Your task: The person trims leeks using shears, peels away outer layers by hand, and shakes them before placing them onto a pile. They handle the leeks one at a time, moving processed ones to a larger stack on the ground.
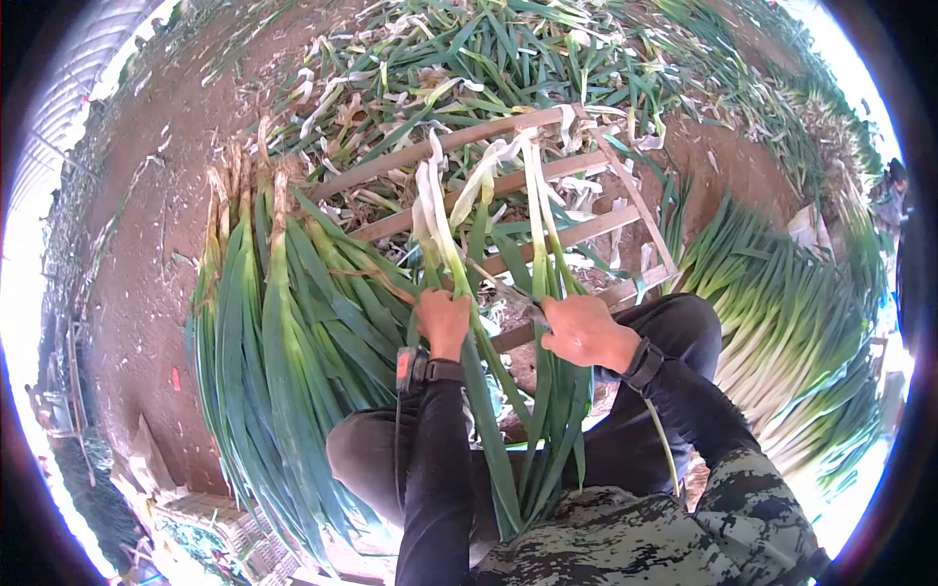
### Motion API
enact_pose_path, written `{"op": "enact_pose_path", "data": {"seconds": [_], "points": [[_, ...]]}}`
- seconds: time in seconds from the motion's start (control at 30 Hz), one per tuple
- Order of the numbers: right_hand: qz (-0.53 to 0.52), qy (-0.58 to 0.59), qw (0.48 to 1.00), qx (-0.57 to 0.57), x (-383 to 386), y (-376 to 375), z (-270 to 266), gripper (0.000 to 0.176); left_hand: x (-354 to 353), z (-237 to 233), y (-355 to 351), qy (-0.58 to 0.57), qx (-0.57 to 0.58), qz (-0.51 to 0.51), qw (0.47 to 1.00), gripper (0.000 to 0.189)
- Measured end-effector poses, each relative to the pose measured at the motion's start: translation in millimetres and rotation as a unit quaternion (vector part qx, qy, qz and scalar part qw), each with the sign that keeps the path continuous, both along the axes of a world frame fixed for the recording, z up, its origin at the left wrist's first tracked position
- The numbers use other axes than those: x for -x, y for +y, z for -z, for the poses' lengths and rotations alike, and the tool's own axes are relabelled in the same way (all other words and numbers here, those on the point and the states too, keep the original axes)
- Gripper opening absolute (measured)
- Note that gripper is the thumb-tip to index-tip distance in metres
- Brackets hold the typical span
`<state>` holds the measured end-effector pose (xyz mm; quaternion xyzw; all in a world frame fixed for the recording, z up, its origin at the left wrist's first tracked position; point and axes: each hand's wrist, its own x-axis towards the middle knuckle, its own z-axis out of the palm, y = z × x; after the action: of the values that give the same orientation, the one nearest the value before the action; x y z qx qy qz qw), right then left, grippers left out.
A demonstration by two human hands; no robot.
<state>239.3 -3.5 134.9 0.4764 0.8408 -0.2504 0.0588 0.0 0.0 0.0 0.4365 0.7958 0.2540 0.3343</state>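
Observation:
My left hand point(445, 322) is closed around the green part of a leek point(445, 230), whose white end points away from me over a wooden frame point(586, 230). In my closed right hand point(586, 332) is what looks like a thin knife point(503, 286), its blade pointing up and left toward the left hand. More leek stalks point(539, 215) lie on the slats just beyond the right hand, and their leaves point(552, 420) hang down between my knees. To the left, a large bunch of leeks point(278, 303) with brown root ends leans against my leg.
Past the frame, a heap of stripped leaves and peelings point(498, 59) covers the ground. At right lies a thick row of leeks point(782, 342) with pale stems. A person point(889, 200) is at the far right edge. Brown soil point(147, 264) shows at left.

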Motion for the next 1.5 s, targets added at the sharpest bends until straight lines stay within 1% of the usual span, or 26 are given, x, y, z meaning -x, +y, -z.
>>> {"op": "enact_pose_path", "data": {"seconds": [0.07, 0.17, 0.2, 0.3, 0.4, 0.53, 0.63, 0.67, 0.73, 0.77, 0.8, 0.87, 0.9, 0.93, 1.0, 1.03, 1.07, 1.1, 1.13, 1.17, 1.2, 1.23, 1.27, 1.37, 1.4, 1.5], "points": [[0.0, 0.008, 1.0, -0.003, -2, 1, -1, 0.038, 16, -1, 0, -0.038, -0.076, 0.025, 0.996, 0.029], [0.046, 0.029, 0.998, -0.013, -36, -10, -18, 0.036, 5, -43, -20, -0.139, -0.053, 0.04, 0.988, 0.029], [0.058, 0.024, 0.998, -0.019, -46, -10, -19, 0.035, -1, -35, -23, -0.165, -0.107, 0.041, 0.98, 0.023], [0.097, 0.066, 0.992, -0.041, -63, -10, -23, 0.036, -27, -92, -32, -0.404, -0.089, -0.028, 0.91, 0.018], [0.114, 0.082, 0.987, -0.075, -73, -7, -29, 0.037, -44, -109, -25, -0.402, -0.066, -0.004, 0.913, 0.015], [0.148, 0.097, 0.982, -0.07, -96, 0, -38, 0.039, -58, -46, 1, -0.381, -0.075, 0.043, 0.921, 0.018], [0.164, 0.14, 0.971, -0.102, -116, 7, -20, 0.037, -83, -26, 4, -0.388, -0.035, 0.051, 0.92, 0.019], [0.159, 0.154, 0.968, -0.114, -121, 8, -14, 0.036, -83, 13, 4, -0.301, -0.041, 0.096, 0.948, 0.022], [0.105, 0.181, 0.972, -0.102, -133, 17, 4, 0.035, -98, 3, -3, -0.251, -0.024, 0.152, 0.956, 0.025], [0.19, 0.195, 0.961, -0.05, -127, 15, -7, 0.038, -104, -2, -6, -0.217, -0.022, 0.183, 0.958, 0.026], [0.152, 0.21, 0.963, -0.072, -132, 18, 4, 0.039, -103, -3, -7, -0.165, -0.023, 0.229, 0.959, 0.028], [0.191, 0.221, 0.956, -0.018, -122, 29, 1, 0.04, -104, -37, -13, -0.177, -0.009, 0.187, 0.966, 0.026], [0.266, 0.208, 0.939, 0.061, -116, 31, -20, 0.041, -101, -48, -12, -0.188, -0.003, 0.169, 0.967, 0.026], [0.283, 0.234, 0.926, 0.086, -106, 28, -44, 0.043, -82, -35, -4, -0.103, -0.043, 0.212, 0.971, 0.025], [0.301, 0.234, 0.923, 0.058, -104, 29, -35, 0.039, -24, -9, 15, 0.106, -0.119, 0.302, 0.94, 0.024], [0.31, 0.235, 0.92, 0.044, -101, 30, -31, 0.037, 6, -7, 23, 0.233, -0.159, 0.33, 0.901, 0.023], [0.29, 0.222, 0.928, 0.072, -97, 32, -40, 0.042, 48, -16, 28, 0.392, -0.192, 0.357, 0.826, 0.023], [0.274, 0.227, 0.933, 0.055, -95, 34, -32, 0.043, 77, -36, 27, 0.349, -0.166, 0.203, 0.899, 0.023], [0.259, 0.232, 0.937, 0.039, -99, 36, -18, 0.045, 106, -56, 27, 0.284, -0.16, 0.038, 0.945, 0.024], [0.246, 0.237, 0.94, 0.024, -97, 38, -9, 0.047, 134, -81, 25, 0.324, -0.116, -0.024, 0.939, 0.023], [0.265, 0.191, 0.943, 0.064, -86, 35, -35, 0.05, 159, -90, 19, 0.427, -0.101, -0.056, 0.897, 0.025], [0.255, 0.207, 0.942, 0.068, -82, 37, -31, 0.05, 172, -109, 20, 0.471, -0.006, -0.135, 0.872, 0.028], [0.246, 0.222, 0.941, 0.071, -81, 38, -26, 0.049, 201, -94, 18, 0.497, -0.014, -0.178, 0.849, 0.026], [0.233, 0.229, 0.943, 0.069, -75, 39, -18, 0.046, 232, -83, -9, 0.51, 0.064, -0.129, 0.848, 0.024], [0.231, 0.218, 0.946, 0.069, -70, 40, -23, 0.046, 232, -80, -13, 0.527, 0.022, -0.123, 0.84, 0.024], [0.231, 0.196, 0.95, 0.074, -57, 41, -31, 0.045, 238, -74, -10, 0.483, 0.032, -0.094, 0.87, 0.021]]}}
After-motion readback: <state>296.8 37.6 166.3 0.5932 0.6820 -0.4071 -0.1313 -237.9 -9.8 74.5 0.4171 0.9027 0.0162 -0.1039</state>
